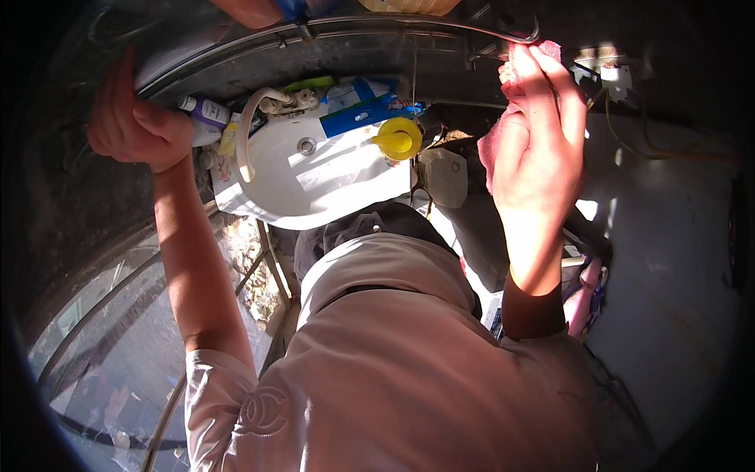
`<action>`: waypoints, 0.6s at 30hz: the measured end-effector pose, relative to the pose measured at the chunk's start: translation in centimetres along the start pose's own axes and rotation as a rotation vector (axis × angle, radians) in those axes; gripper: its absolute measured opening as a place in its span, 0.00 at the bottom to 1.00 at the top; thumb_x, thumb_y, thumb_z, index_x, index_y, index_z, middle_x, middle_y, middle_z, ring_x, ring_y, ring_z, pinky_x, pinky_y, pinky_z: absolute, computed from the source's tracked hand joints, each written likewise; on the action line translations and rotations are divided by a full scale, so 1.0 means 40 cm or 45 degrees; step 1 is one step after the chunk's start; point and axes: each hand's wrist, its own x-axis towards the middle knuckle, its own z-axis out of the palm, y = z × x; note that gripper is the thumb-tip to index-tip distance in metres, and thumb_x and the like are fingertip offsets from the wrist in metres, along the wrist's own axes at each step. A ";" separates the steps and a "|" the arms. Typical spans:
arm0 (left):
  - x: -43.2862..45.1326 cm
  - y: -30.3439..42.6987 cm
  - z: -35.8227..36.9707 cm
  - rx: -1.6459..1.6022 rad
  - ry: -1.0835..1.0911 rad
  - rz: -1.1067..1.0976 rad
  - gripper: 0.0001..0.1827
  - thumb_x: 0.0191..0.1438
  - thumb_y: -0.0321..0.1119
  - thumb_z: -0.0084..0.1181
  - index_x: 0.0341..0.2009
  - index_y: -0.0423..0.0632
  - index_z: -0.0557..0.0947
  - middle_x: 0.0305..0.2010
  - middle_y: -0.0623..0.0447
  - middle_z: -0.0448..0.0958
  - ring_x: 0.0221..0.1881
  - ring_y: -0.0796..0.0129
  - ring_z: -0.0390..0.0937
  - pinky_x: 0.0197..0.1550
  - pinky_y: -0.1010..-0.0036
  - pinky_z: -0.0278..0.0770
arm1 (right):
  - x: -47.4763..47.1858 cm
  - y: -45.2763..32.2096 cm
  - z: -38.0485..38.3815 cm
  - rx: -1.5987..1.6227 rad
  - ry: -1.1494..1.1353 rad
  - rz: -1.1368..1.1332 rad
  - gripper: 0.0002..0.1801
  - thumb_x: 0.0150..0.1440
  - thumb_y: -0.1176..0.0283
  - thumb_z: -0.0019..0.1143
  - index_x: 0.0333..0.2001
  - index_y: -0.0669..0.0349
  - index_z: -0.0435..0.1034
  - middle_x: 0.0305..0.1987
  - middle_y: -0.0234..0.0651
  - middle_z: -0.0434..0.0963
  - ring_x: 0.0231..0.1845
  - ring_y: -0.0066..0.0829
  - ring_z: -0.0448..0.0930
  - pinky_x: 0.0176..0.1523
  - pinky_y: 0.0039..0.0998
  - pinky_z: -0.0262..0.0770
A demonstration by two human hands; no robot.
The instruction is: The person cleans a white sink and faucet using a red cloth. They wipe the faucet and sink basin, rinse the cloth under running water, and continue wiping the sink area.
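My right hand (540, 135) is raised at the right end of a curved metal rail (407, 20), with a pink cloth (492, 147) gripped in it. The cloth's upper part lies against the end of the rail, and the rest hangs beside my thumb. On the other side, my left hand (141, 127) is lifted by the rail's left end, its fingers partly bent. Shadow hides whether those fingers hold the rail. Below and between my arms is a white washbasin (277, 194) with a pale curved spout (243, 138).
Around the basin are a purple-and-white bottle (207, 113), a blue packet (354, 118) and a yellow plunger-shaped item (398, 140). A translucent plastic container (445, 177) stands to its right. Cables (619, 127) hang from a white wall fitting (616, 82). Framed window glass (118, 348) is at lower left.
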 end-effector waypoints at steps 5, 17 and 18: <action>-0.002 0.001 0.005 -0.018 -0.001 0.001 0.29 0.69 0.42 0.30 0.45 0.45 0.88 0.41 0.52 0.88 0.42 0.56 0.86 0.46 0.63 0.80 | 0.021 0.052 -0.024 0.031 -0.007 -0.046 0.22 0.62 0.86 0.48 0.57 0.58 0.76 0.60 0.38 0.77 0.53 0.36 0.83 0.57 0.31 0.80; 0.007 0.012 0.009 -0.062 -0.004 -0.007 0.29 0.68 0.42 0.30 0.44 0.44 0.87 0.41 0.51 0.88 0.41 0.56 0.86 0.45 0.62 0.81 | 0.006 0.037 -0.005 -0.183 0.007 -0.141 0.27 0.56 0.86 0.54 0.57 0.49 0.77 0.59 0.29 0.79 0.49 0.32 0.85 0.47 0.32 0.84; 0.008 0.009 0.003 -0.017 -0.015 0.005 0.28 0.68 0.41 0.30 0.44 0.44 0.87 0.41 0.51 0.88 0.40 0.56 0.86 0.45 0.62 0.81 | 0.019 0.051 -0.012 -0.123 -0.007 -0.162 0.28 0.56 0.87 0.53 0.57 0.49 0.76 0.59 0.29 0.79 0.49 0.32 0.85 0.47 0.31 0.83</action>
